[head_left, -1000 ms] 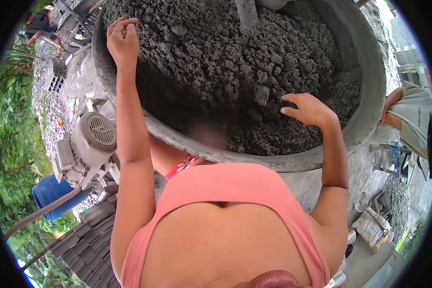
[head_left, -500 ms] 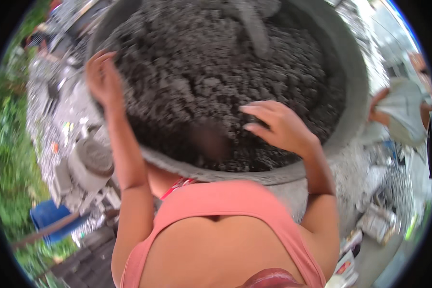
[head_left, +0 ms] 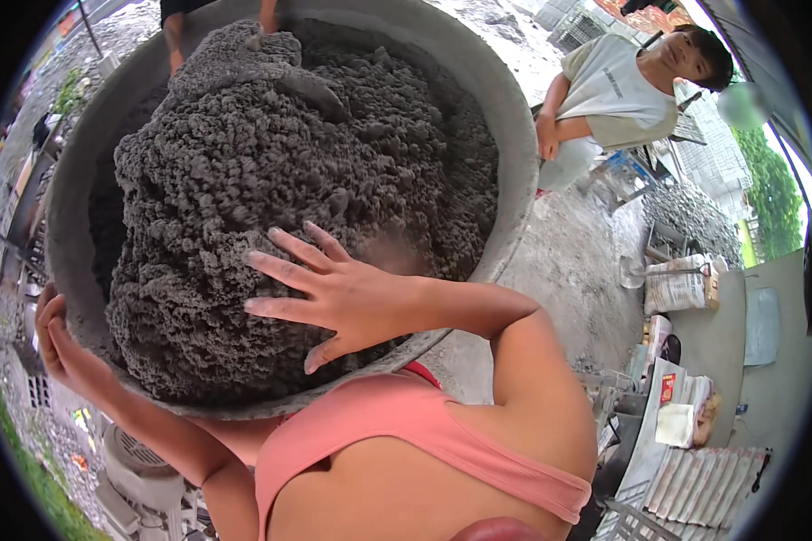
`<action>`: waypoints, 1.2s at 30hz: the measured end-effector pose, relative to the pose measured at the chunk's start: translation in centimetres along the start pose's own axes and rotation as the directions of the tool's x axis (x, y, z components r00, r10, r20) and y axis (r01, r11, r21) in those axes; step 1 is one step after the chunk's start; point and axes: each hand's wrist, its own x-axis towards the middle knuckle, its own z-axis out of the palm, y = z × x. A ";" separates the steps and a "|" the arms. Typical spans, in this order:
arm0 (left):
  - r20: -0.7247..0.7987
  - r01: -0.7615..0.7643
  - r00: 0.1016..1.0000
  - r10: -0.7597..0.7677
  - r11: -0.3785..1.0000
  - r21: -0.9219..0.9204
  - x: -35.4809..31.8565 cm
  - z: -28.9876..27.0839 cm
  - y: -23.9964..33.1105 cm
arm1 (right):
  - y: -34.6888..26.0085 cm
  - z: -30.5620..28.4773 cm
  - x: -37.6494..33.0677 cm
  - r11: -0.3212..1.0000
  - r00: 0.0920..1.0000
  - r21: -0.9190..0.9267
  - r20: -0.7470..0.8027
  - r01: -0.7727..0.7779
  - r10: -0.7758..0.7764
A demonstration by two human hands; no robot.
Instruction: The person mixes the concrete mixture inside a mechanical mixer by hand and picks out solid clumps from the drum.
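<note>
A big round grey drum (head_left: 518, 194) fills the middle of the view, heaped with crumbly dark-grey mix that looks like concrete (head_left: 207, 207). Over the near side of the heap my right hand (head_left: 338, 293) is spread flat, palm down, with grey dust on its fingertips. Whether it touches the mix I cannot tell. My left hand (head_left: 68, 347) is at the drum's near-left rim, its fingers slightly bent and holding nothing that I can see. A thick, mix-coated piece like a paddle (head_left: 311, 90) sticks out at the far side of the heap.
Another person's arms (head_left: 173, 41) reach to the drum's far edge. A person in a pale shirt (head_left: 609, 86) stands at its right. Below left is a grey motor-like housing (head_left: 135, 451). Sacks (head_left: 677, 284) and stacked packs (head_left: 708, 487) lie along the right side.
The view has swung right, bringing in the standing person and the far arms. My right hand has spread out over the mix; my left remains by the rim. The paddle-like piece has shifted left in view.
</note>
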 end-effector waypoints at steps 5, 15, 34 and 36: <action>0.146 -0.037 0.988 0.059 0.988 -0.150 -0.8 -0.9 0.3 | -1.3 1.7 0.3 0.978 0.996 -0.189 0.007 -0.088 0.091; 0.789 0.707 0.576 -0.215 0.616 -0.348 -2.8 6.0 -6.9 | -0.8 3.1 0.1 0.905 0.956 -0.306 -0.097 -0.294 0.278; 0.785 -0.321 0.138 -0.604 0.722 0.613 -7.4 8.4 -9.7 | 1.9 6.7 -1.5 0.923 0.720 -0.120 0.592 -0.365 0.362; 0.783 -0.349 0.118 -0.610 0.713 0.608 -7.4 8.5 -9.8 | 2.0 6.3 -1.6 0.920 0.727 -0.138 0.574 -0.368 0.377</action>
